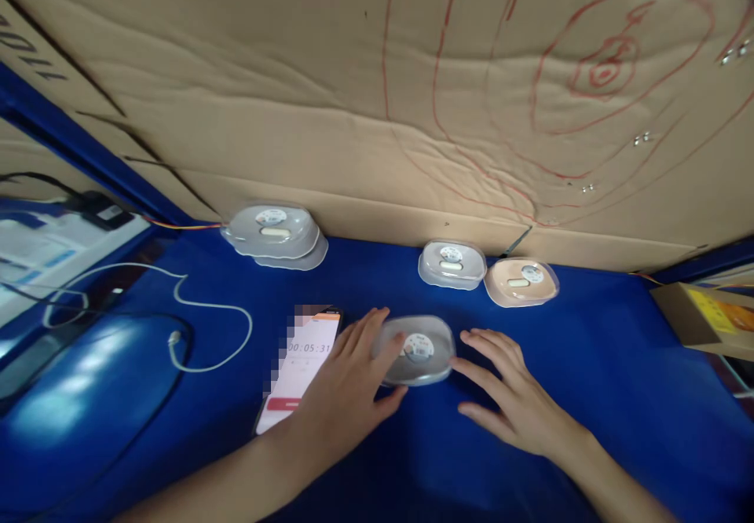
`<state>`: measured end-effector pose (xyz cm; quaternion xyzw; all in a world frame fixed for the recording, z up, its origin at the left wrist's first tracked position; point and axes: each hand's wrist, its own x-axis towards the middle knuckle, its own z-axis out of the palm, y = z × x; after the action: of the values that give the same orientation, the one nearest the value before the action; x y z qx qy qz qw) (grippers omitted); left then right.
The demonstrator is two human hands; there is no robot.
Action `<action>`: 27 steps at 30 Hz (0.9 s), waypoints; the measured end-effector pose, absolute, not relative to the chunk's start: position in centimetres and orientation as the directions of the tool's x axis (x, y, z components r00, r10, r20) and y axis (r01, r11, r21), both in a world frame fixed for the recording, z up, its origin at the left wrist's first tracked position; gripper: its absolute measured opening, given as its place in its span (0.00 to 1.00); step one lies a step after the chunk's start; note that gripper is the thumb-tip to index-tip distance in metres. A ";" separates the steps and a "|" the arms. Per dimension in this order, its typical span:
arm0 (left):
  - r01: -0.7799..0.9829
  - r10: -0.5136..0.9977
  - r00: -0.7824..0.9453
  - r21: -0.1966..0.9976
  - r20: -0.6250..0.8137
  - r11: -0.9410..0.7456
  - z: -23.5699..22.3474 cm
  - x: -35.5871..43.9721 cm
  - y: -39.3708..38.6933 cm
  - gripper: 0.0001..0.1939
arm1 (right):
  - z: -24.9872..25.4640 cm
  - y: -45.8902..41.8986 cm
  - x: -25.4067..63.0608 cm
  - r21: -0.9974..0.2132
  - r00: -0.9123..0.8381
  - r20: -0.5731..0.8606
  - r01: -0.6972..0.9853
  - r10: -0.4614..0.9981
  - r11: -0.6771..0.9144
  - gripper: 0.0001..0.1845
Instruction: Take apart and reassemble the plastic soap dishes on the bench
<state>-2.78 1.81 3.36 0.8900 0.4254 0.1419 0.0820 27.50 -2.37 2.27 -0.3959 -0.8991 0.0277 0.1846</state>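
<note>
A clear plastic lidded container with a round label lies on the blue table cover in front of me. My left hand rests on the container's left edge, fingers spread and thumb below it. My right hand lies flat just right of it, fingertips touching its right rim. Both hands are open and hold nothing.
A phone showing a timer lies by my left hand. Stacked clear containers sit at the back left, another clear one and a peach one at the back middle. A white cable loops left. Cardboard wall behind.
</note>
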 end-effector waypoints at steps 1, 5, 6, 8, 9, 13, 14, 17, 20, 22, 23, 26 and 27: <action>0.759 0.783 0.588 0.196 0.203 -0.621 3.9 -2.8 2.4 0.28 | 2.3 -2.3 27.6 -0.192 -0.606 0.324 0.710 0.727 0.677 0.27; 0.812 0.802 0.571 0.026 0.176 -0.584 5.6 -3.0 5.5 0.24 | 2.1 -2.1 27.8 -0.194 -0.574 0.332 0.735 0.749 0.650 0.26; 0.818 0.807 0.564 0.016 0.178 -0.575 5.7 -3.1 6.5 0.24 | 1.9 -2.0 27.9 -0.198 -0.563 0.329 0.744 0.759 0.638 0.26; 0.836 0.820 0.538 -0.001 0.193 -0.549 5.7 -3.3 8.5 0.24 | 1.6 -1.7 28.1 -0.202 -0.535 0.323 0.767 0.780 0.610 0.26; 0.848 0.829 0.521 -0.008 0.204 -0.531 5.6 -3.3 9.2 0.24 | 1.5 -1.5 28.3 -0.203 -0.521 0.320 0.778 0.791 0.595 0.25; 0.895 0.860 0.436 -0.030 0.265 -0.444 5.4 -2.6 8.8 0.27 | 1.0 -0.9 28.8 -0.202 -0.469 0.312 0.817 0.826 0.540 0.25; 0.888 0.853 0.450 -0.032 0.264 -0.459 5.3 -2.3 7.7 0.29 | 0.9 -0.7 28.9 -0.200 -0.459 0.312 0.824 0.832 0.529 0.25; 0.749 0.744 0.628 0.084 0.227 -0.658 4.9 -1.1 2.8 0.31 | 0.4 0.2 29.1 -0.187 -0.425 0.313 0.849 0.849 0.494 0.27; 0.571 0.610 0.773 0.231 0.174 -0.788 4.1 -0.1 -1.3 0.31 | 0.0 1.7 29.2 -0.151 -0.391 0.314 0.879 0.865 0.452 0.32; 0.551 0.607 0.781 0.292 0.149 -0.781 3.5 0.3 -2.3 0.31 | -0.4 3.1 29.2 -0.112 -0.379 0.320 0.895 0.868 0.432 0.37; 0.559 0.622 0.770 0.322 0.140 -0.764 3.2 0.4 -2.4 0.32 | -0.5 3.9 29.2 -0.096 -0.372 0.328 0.901 0.868 0.423 0.39; 0.577 0.678 0.722 0.422 0.137 -0.699 2.5 0.3 -2.0 0.35 | -0.7 5.8 29.1 -0.085 -0.345 0.363 0.913 0.865 0.399 0.42; 0.574 0.693 0.706 0.455 0.145 -0.681 2.4 0.2 -1.8 0.37 | -0.7 6.2 29.1 -0.094 -0.336 0.377 0.913 0.863 0.397 0.42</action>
<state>0.17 -1.83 2.37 0.9035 0.3507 0.1547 0.1917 29.07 6.22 -0.72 -0.5451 -0.8146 -0.0672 0.1866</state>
